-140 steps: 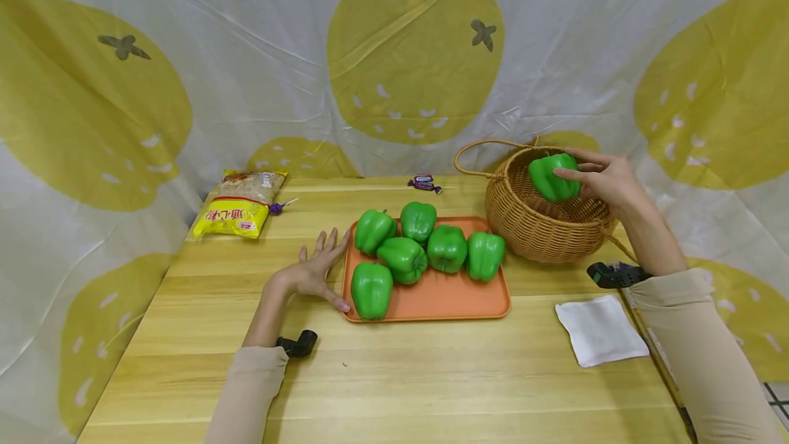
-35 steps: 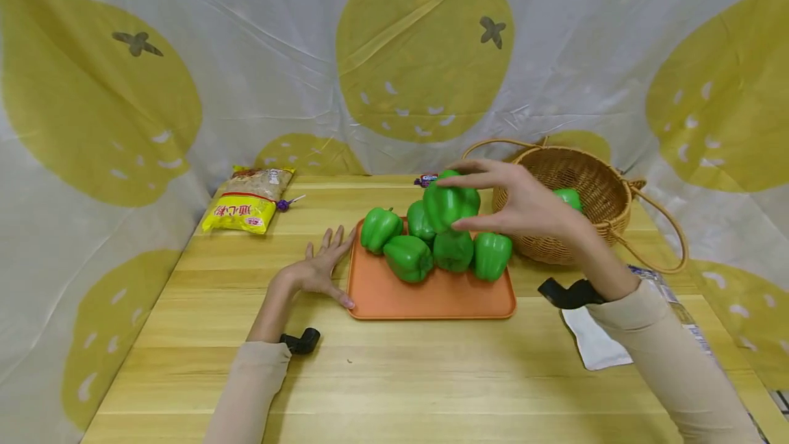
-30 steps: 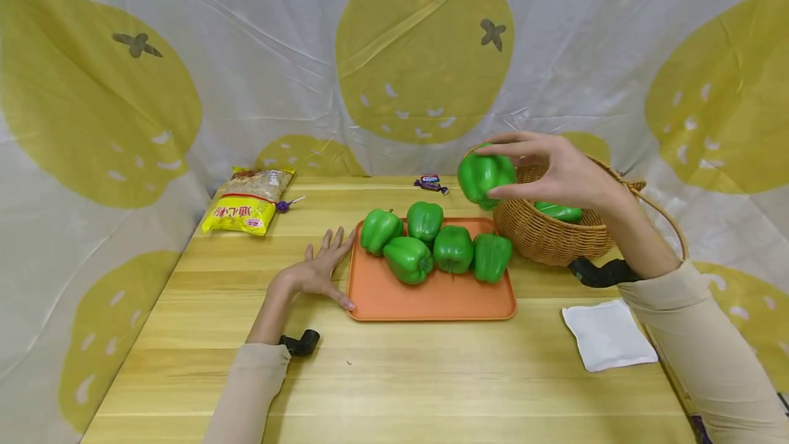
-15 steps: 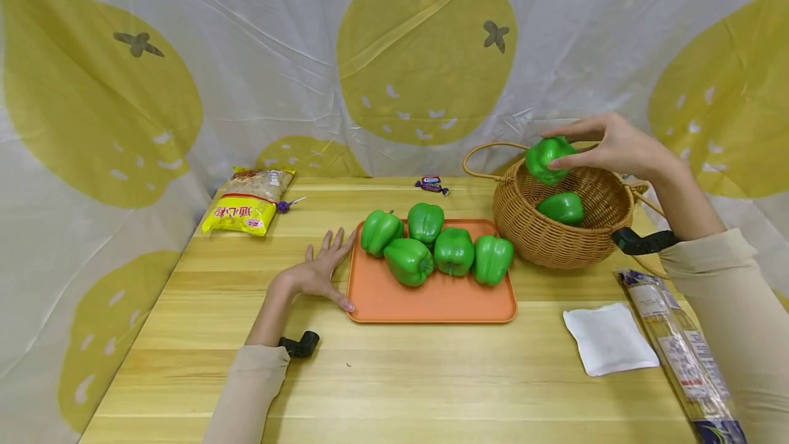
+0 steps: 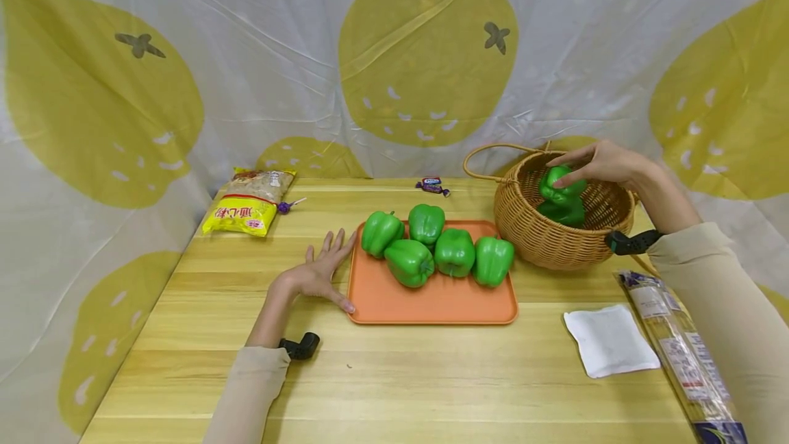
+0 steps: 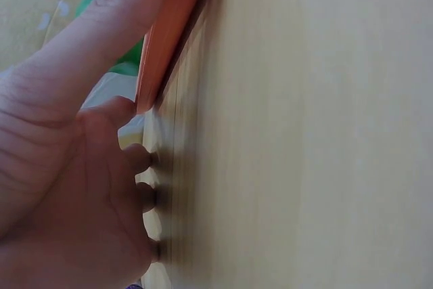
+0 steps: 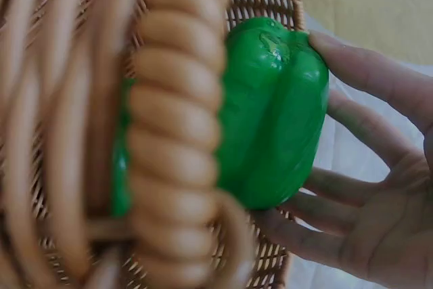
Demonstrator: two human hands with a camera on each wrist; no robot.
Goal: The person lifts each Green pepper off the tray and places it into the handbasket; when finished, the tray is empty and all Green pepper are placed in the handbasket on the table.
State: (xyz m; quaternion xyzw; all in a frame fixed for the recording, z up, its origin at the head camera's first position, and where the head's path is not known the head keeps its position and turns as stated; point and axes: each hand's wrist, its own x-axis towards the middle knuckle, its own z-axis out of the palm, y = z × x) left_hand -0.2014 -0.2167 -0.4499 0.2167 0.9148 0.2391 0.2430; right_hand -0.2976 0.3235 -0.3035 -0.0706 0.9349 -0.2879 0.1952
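A pale cloth (image 5: 271, 60) printed with large yellow fruit hangs behind and beside the wooden bench (image 5: 431, 382). On the bench, toward the far right, stands the round wicker basket (image 5: 555, 245) with looped handles. Just beside it, near the middle, is the orange tray (image 5: 456, 303); whether the 2 touch I cannot tell. A long clear packet (image 5: 681, 355) lies at the right, next to the right sleeve (image 5: 727, 300). A yellow and clear bag (image 5: 243, 204) sits at the far left, near the cloth.

The left hand (image 5: 313, 275) is at the tray's left side, fingers spread and nearly straight, with the thumb at the near corner and the index finger at the tray's edge; the other 3 fingertips rest on the bench. The right hand (image 5: 607, 162) reaches over the basket, its fingers and thumb gripping 1 green pepper at its sides.

A white square pad (image 5: 612, 341) lies flat between the tray and the packet. Of 7 green peppers, 5 stand or lie on the tray, bunched toward its far half. The held pepper (image 7: 277, 120) is inside the basket's mouth, above the lower pepper (image 5: 562, 214) within.

Smallest are the purple lollipop (image 5: 283, 207) beside the bag and 2 wrapped sweets (image 5: 433, 186) beyond the tray.
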